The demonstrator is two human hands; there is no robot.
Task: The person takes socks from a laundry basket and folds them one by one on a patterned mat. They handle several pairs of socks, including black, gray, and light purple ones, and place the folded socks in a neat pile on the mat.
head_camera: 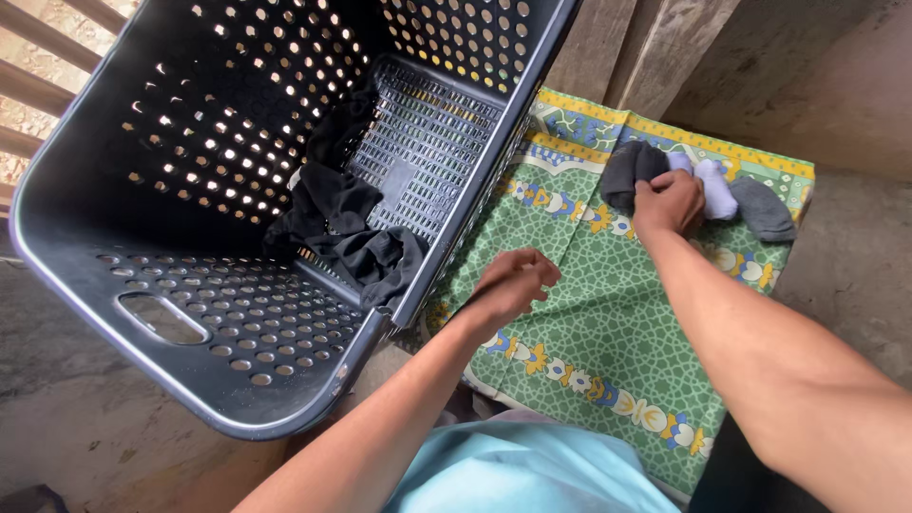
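I see my right hand [670, 201] pinching the grey and white socks [708, 190] on the green mat [608, 323], left hand [508, 283] loosely curled w/ nothing, so a loose pinch could drop one off the mat's edge.

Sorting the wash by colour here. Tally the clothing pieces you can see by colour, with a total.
Black garments in the dark laundry basket: 1 crumpled heap; separate pieces cannot be told.
Grey socks on the green patterned cloth: 2, the first under the right hand.
White socks: 1.
Total: 4
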